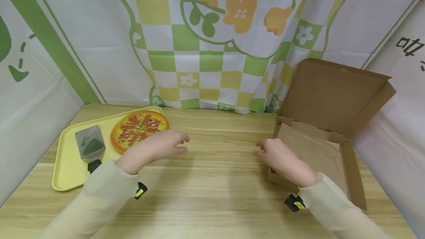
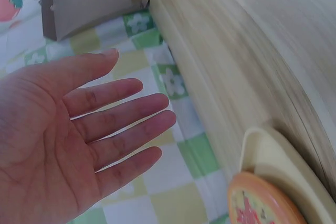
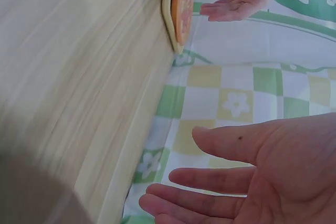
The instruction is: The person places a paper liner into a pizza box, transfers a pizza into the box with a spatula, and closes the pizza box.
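My left hand [image 1: 159, 145] hovers over the table just right of the pizza [image 1: 136, 126], overlapping its lower edge in the head view. In the left wrist view its fingers [image 2: 126, 121] are spread and relaxed around nothing. The pizza lies at the right end of a yellow tray [image 1: 69, 172], beside a metal spatula [image 1: 89, 143] whose handle is partly hidden by my sleeve. My right hand [image 1: 282, 159] hangs in front of the left side of an open cardboard pizza box [image 1: 356, 180], holding nothing, its fingers [image 3: 210, 180] loosely extended.
The box's lid [image 1: 335, 95] stands raised at the back right, and brown paper [image 1: 308, 150] lines its base. A checked curtain [image 1: 212, 58] hangs behind the wooden table [image 1: 212, 187], with white cloth at both sides. Each wrist wears a black camera strap.
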Action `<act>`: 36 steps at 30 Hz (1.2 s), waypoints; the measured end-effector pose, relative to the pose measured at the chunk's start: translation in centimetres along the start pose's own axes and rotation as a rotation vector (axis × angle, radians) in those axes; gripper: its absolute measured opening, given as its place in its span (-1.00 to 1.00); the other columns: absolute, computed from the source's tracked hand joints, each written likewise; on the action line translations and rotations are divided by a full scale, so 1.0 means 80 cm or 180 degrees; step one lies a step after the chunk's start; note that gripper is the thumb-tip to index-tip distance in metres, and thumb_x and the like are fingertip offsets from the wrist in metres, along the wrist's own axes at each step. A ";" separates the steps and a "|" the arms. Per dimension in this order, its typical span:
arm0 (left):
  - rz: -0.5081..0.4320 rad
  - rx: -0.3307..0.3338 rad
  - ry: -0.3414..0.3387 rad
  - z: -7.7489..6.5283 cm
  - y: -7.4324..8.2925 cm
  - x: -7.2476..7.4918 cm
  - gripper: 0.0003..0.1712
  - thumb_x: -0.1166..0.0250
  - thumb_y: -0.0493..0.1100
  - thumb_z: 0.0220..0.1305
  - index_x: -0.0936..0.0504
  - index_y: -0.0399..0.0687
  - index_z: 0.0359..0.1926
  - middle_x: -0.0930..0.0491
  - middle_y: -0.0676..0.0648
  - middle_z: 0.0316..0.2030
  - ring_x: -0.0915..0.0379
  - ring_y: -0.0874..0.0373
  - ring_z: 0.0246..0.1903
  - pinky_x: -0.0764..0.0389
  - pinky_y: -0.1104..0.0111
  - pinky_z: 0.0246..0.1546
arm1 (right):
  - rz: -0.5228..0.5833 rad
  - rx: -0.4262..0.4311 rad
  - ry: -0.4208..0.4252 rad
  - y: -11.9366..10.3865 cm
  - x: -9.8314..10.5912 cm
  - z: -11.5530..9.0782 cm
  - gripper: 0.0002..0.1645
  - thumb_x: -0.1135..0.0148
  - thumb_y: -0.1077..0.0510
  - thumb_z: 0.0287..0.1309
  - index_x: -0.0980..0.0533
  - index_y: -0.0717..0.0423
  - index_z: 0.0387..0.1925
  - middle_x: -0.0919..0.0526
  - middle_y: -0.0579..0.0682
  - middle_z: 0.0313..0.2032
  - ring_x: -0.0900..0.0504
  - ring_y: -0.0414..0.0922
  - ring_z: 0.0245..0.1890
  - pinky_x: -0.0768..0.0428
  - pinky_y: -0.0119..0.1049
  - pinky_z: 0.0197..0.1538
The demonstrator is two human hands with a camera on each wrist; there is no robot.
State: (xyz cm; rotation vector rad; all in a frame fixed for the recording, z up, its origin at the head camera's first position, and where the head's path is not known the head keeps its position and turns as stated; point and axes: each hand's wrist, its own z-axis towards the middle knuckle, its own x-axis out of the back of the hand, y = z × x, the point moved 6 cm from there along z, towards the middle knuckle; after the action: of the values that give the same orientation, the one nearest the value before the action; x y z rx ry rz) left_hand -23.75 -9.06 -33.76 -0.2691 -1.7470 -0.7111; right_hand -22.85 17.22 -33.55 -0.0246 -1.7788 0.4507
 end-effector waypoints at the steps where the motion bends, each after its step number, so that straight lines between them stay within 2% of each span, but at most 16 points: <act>1: -0.0003 0.0010 0.0032 -0.004 -0.003 0.002 -0.60 -0.16 -0.08 0.25 -0.50 -0.26 0.01 -0.53 -0.17 -0.03 -0.45 -0.03 -0.03 -0.44 0.14 -0.05 | -0.0014 0.0024 0.0010 -0.004 -0.002 0.002 -0.55 -0.10 0.07 0.21 -0.46 0.29 0.03 -0.59 0.20 -0.13 -0.56 0.06 -0.11 -0.50 -0.07 -0.09; 5: -0.0043 0.0050 0.0169 -0.022 -0.015 0.008 -0.60 -0.15 -0.07 0.25 -0.51 -0.23 0.01 -0.54 -0.14 -0.04 -0.45 -0.03 -0.03 -0.43 0.12 -0.03 | -0.0040 0.0098 0.0040 -0.020 -0.008 0.011 -0.57 -0.12 0.06 0.19 -0.49 0.29 -0.01 -0.61 0.18 -0.18 -0.57 0.05 -0.15 -0.52 -0.10 -0.13; 13: -0.0121 -0.0012 0.0413 -0.056 -0.034 0.016 -0.68 -0.14 -0.10 0.24 -0.55 -0.20 -0.07 -0.58 -0.13 -0.13 -0.49 -0.02 -0.11 -0.45 0.10 -0.09 | 0.0078 0.0136 -0.0015 -0.048 -0.023 0.028 -0.54 -0.13 0.03 0.19 -0.49 0.27 0.00 -0.61 0.18 -0.16 -0.58 0.02 -0.16 -0.52 -0.12 -0.13; 21: -0.0146 0.0122 0.0589 -0.088 -0.063 0.020 -0.65 -0.20 -0.08 0.21 -0.56 -0.25 -0.10 -0.61 -0.18 -0.19 -0.53 -0.07 -0.18 -0.49 0.08 -0.17 | 0.0094 0.0195 -0.0044 -0.075 -0.036 0.042 -0.55 -0.13 0.00 0.18 -0.49 0.22 0.01 -0.61 0.13 -0.15 -0.59 0.00 -0.16 -0.53 -0.13 -0.14; 29: -0.0340 0.0406 0.0650 -0.123 -0.087 0.025 -0.47 -0.15 0.01 0.24 -0.46 -0.34 0.06 -0.56 -0.26 -0.10 -0.47 -0.17 -0.08 -0.43 0.01 -0.10 | 0.0179 0.0199 -0.0148 -0.095 -0.045 0.057 -0.52 -0.10 -0.03 0.21 -0.47 0.22 0.04 -0.60 0.13 -0.11 -0.58 -0.02 -0.13 -0.52 -0.14 -0.12; 36: -0.0329 0.0557 0.0763 -0.145 -0.108 0.023 -0.55 -0.18 -0.08 0.24 -0.48 -0.35 0.02 -0.57 -0.28 -0.15 -0.47 -0.21 -0.11 -0.45 -0.01 -0.16 | 0.0203 0.0279 -0.0146 -0.117 -0.054 0.071 -0.52 -0.09 -0.03 0.22 -0.46 0.23 0.04 -0.61 0.11 -0.12 -0.58 -0.05 -0.14 -0.52 -0.17 -0.12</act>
State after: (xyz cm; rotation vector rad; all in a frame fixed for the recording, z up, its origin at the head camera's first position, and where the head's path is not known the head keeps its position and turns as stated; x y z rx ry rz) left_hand -19.58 -23.01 -33.12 0.0263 -1.5893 -0.6322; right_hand -25.02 5.86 -35.69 -0.0095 -1.8055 0.5789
